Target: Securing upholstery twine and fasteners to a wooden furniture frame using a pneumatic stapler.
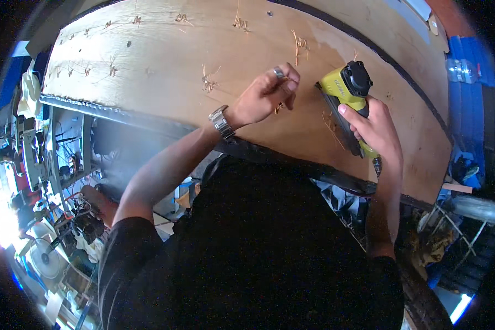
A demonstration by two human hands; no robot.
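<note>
My right hand (375,125) is wrapped round the handle of a yellow-green and black air stapler (335,88), which is tilted over a large wooden panel (165,71). To its left, my left hand (270,94), with a ring and a metal wristwatch, hovers above the panel. Its fingers are curled together; whatever they hold, if anything, is hidden. Just beyond these fingertips a tuft of orange-brown twine (300,45) sticks up from the wood. Another twine tuft (209,81) stands left of that hand. Loose twine ends (331,125) lie beside the stapler.
Several more twine tufts (181,18) run along the panel's far side. Dark padded edging (247,146) borders the panel near my body. A hose fitting (377,164) hangs below the stapler. At left are cluttered shelves and a fan (45,257); a plastic bottle (463,71) lies at right.
</note>
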